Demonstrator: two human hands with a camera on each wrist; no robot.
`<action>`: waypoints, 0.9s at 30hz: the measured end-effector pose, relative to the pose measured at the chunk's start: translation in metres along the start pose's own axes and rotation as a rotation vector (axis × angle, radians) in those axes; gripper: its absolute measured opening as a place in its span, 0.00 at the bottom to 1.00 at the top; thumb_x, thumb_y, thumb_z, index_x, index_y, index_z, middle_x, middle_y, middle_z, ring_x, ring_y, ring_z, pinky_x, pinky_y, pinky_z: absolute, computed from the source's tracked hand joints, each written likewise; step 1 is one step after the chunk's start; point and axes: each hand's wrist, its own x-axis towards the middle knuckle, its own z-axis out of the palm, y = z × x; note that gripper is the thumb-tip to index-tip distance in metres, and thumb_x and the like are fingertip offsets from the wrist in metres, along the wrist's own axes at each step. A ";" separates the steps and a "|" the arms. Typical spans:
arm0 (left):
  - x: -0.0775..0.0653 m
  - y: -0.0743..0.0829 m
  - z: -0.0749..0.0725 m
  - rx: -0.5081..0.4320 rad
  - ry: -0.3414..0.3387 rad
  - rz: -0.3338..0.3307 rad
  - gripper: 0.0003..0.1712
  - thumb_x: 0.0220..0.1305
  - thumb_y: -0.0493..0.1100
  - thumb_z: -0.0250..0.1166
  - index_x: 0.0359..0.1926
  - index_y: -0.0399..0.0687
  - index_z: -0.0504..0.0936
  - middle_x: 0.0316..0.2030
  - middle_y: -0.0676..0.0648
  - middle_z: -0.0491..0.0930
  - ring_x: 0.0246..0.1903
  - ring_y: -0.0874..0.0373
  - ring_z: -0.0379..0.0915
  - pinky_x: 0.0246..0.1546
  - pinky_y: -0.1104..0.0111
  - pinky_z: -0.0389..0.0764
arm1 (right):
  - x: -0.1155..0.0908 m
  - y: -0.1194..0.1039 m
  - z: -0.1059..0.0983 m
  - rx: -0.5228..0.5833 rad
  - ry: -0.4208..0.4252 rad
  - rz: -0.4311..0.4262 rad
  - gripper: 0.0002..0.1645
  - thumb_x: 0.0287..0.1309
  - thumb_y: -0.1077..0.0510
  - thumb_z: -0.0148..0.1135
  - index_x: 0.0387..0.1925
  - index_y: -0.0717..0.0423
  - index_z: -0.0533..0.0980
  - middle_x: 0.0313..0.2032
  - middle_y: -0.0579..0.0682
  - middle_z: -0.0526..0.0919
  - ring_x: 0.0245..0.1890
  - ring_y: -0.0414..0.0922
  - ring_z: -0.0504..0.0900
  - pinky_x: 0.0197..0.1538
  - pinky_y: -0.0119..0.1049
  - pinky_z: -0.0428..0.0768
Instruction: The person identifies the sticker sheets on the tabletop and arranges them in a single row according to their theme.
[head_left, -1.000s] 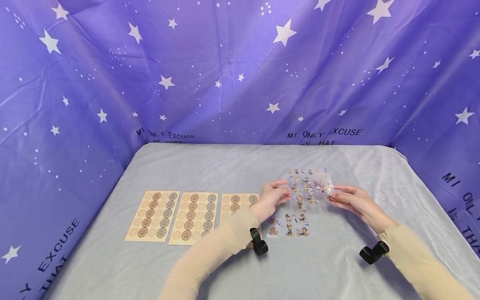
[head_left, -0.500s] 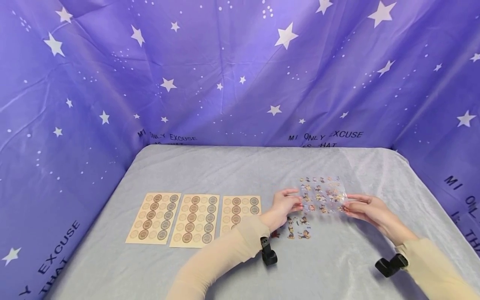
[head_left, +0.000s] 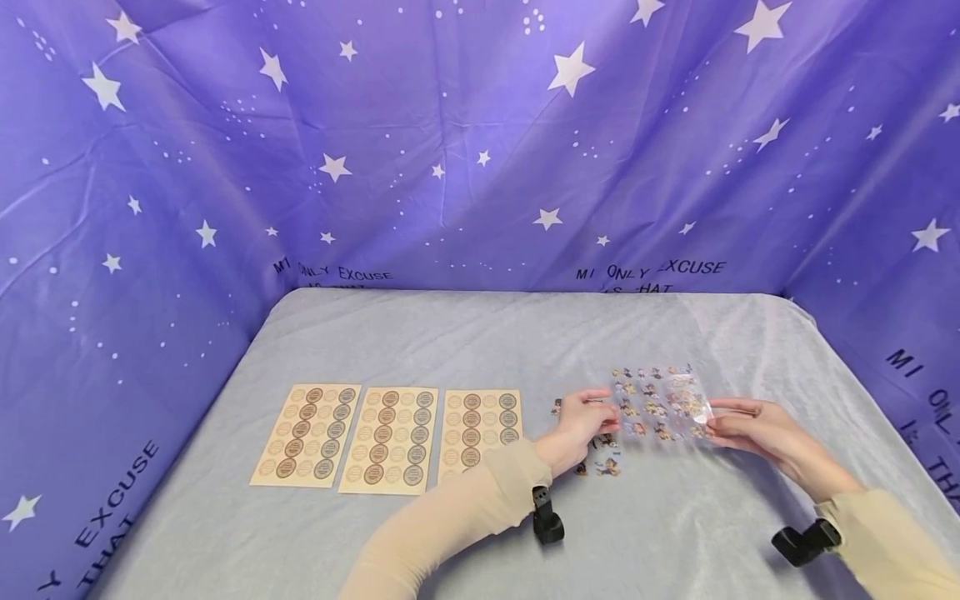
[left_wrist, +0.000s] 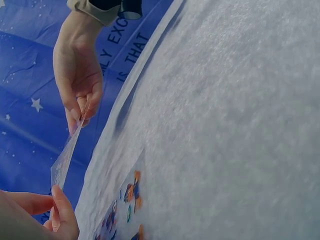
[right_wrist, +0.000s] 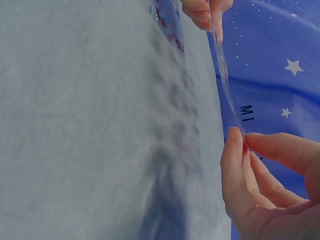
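A clear sticker sheet (head_left: 656, 404) printed with small cartoon figures is held up above the table between both hands. My left hand (head_left: 585, 423) pinches its left edge between thumb and fingers, and my right hand (head_left: 772, 433) pinches the right edge. Seen from the left wrist, the sheet (left_wrist: 64, 160) is nearly edge-on and raised off the cloth. Another clear sticker sheet (head_left: 606, 467) with cartoon figures lies on the table, partly hidden behind my left hand; the left wrist view shows some of its figures (left_wrist: 132, 192).
Three tan sheets of round stickers lie in a row on the left: one far left (head_left: 303, 433), one in the middle (head_left: 390, 437), one (head_left: 480, 425) partly covered by the left sleeve (head_left: 465, 508). Grey cloth covers the table (head_left: 450, 333). A purple starry curtain (head_left: 420, 108) surrounds it.
Both hands have carried the clear sticker sheet to the right and a little nearer. The left arm now covers more of the clear sheet on the table.
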 end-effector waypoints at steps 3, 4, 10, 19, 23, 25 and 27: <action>-0.002 -0.003 0.003 0.004 0.001 0.006 0.17 0.48 0.20 0.56 0.40 0.33 0.77 0.27 0.36 0.80 0.25 0.50 0.78 0.27 0.66 0.81 | -0.004 -0.001 -0.003 -0.005 -0.010 0.014 0.24 0.55 0.77 0.44 0.37 0.50 0.79 0.32 0.53 0.83 0.34 0.46 0.82 0.40 0.34 0.79; -0.002 -0.004 0.004 0.008 0.000 0.010 0.17 0.48 0.20 0.56 0.40 0.33 0.77 0.27 0.36 0.80 0.27 0.48 0.78 0.26 0.66 0.81 | -0.005 -0.001 -0.004 -0.002 -0.018 0.019 0.25 0.55 0.77 0.44 0.38 0.50 0.79 0.33 0.53 0.83 0.34 0.46 0.82 0.40 0.34 0.79; -0.007 -0.010 0.006 0.009 -0.019 0.013 0.16 0.47 0.19 0.56 0.39 0.32 0.76 0.26 0.36 0.80 0.26 0.49 0.78 0.25 0.69 0.81 | -0.010 0.000 -0.010 0.027 -0.067 0.052 0.26 0.55 0.78 0.42 0.40 0.49 0.79 0.35 0.53 0.82 0.37 0.46 0.81 0.42 0.35 0.79; -0.013 -0.016 0.005 0.030 -0.048 0.007 0.17 0.45 0.19 0.57 0.39 0.32 0.76 0.26 0.35 0.79 0.26 0.46 0.79 0.26 0.66 0.81 | -0.015 0.008 -0.022 0.061 -0.167 0.093 0.26 0.56 0.77 0.41 0.43 0.50 0.77 0.39 0.53 0.81 0.40 0.46 0.80 0.46 0.36 0.77; -0.014 -0.019 0.006 0.021 -0.055 0.001 0.17 0.45 0.18 0.56 0.38 0.31 0.75 0.25 0.35 0.79 0.25 0.46 0.78 0.26 0.64 0.82 | -0.017 0.009 -0.026 0.060 -0.207 0.104 0.25 0.57 0.76 0.42 0.45 0.50 0.77 0.40 0.53 0.81 0.41 0.46 0.80 0.46 0.36 0.76; -0.015 -0.019 0.006 0.014 -0.050 -0.005 0.17 0.44 0.18 0.56 0.38 0.31 0.75 0.24 0.36 0.79 0.24 0.47 0.78 0.26 0.64 0.82 | -0.017 0.010 -0.027 0.065 -0.228 0.107 0.25 0.57 0.76 0.41 0.45 0.50 0.76 0.40 0.53 0.81 0.41 0.46 0.80 0.47 0.37 0.76; -0.015 -0.020 0.006 0.018 -0.047 -0.006 0.17 0.45 0.18 0.57 0.37 0.32 0.76 0.23 0.37 0.79 0.23 0.48 0.78 0.25 0.64 0.81 | -0.017 0.011 -0.028 0.072 -0.243 0.108 0.25 0.58 0.76 0.41 0.46 0.51 0.76 0.40 0.54 0.81 0.42 0.46 0.79 0.47 0.37 0.76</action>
